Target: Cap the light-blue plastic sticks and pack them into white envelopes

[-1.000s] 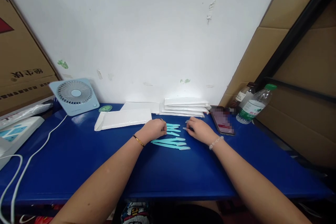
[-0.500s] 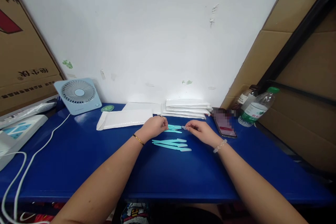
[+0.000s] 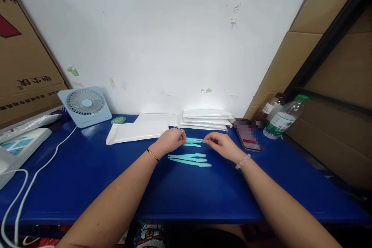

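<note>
Several turquoise razor-like sticks lie between my hands on the blue table. My left hand (image 3: 173, 139) is closed in a pinch on the left ends of the upper turquoise sticks (image 3: 193, 144). From the right, my right hand (image 3: 219, 143) pinches the pale, clear tip (image 3: 203, 141) of one of these sticks. Nearer to me, a lower group of three turquoise sticks (image 3: 190, 159) is fanned out, pale ends to the right, touched by neither hand. The fingertips hide part of the upper sticks.
White padded envelopes (image 3: 139, 131) lie behind my left hand, with a stack of them (image 3: 206, 120) by the wall. At right are a phone (image 3: 248, 135) and bottles (image 3: 280, 122). A blue fan (image 3: 85, 104) and white cable (image 3: 48, 164) are at left.
Both hands keep nearly the same place and grip. The whole view has shifted very slightly, and the pale tip at my right fingers sits a little closer to the upper sticks.
</note>
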The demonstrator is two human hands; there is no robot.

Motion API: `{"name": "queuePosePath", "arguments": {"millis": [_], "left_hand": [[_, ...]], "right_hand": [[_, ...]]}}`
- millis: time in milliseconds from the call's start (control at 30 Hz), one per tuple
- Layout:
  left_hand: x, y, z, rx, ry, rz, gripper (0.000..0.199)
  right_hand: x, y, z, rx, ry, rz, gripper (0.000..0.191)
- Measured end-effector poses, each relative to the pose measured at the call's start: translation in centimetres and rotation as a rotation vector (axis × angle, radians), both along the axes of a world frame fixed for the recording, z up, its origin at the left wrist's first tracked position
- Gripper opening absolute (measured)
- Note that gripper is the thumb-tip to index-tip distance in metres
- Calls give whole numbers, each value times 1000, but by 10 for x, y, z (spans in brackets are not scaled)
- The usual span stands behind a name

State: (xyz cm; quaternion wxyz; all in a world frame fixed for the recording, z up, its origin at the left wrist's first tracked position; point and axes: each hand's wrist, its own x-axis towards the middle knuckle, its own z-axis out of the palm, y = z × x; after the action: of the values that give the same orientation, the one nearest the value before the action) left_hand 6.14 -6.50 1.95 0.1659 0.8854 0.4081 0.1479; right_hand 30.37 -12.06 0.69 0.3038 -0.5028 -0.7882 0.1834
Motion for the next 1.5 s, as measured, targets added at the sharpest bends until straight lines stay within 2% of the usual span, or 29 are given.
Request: {"name": "queuePosePath", "arguments": {"millis": [200, 433, 500, 600, 700, 800, 900, 1067, 1200, 1367, 1500], "left_hand": [[4, -7, 3, -107, -44, -47, 15], [8, -19, 11, -233, 50, -151, 14], [7, -17, 9, -209, 59, -150, 19], [3, -9, 1, -23, 80, -71, 23], [0, -1, -6, 115, 149, -14, 19], [-1, 2, -9, 130, 175, -5, 15], [0, 2, -10, 93, 158, -9, 12], [2, 1, -10, 56, 161, -3, 10], [0, 2, -10, 32, 140, 5, 12], [-3, 5, -9, -12, 68, 54, 13], [-4, 7, -8, -66, -20, 67, 14]], "right_hand": [[-9, -2, -4, -57, 31, 51, 23], [-6, -8, 2, -230, 42, 206, 21], [4, -5, 4, -158, 27, 143, 20], [24, 4, 4, 43, -64, -96, 18], [41, 12, 0, 103, -205, -226, 15], [43, 16, -7, 66, -279, -193, 11], [32, 16, -12, 68, -345, -166, 11], [13, 12, -11, 108, -395, -136, 10], [8, 10, -10, 74, -226, -72, 14], [18, 16, -19, 9, 107, -97, 22], [23, 22, -22, -197, 414, -107, 31]]}}
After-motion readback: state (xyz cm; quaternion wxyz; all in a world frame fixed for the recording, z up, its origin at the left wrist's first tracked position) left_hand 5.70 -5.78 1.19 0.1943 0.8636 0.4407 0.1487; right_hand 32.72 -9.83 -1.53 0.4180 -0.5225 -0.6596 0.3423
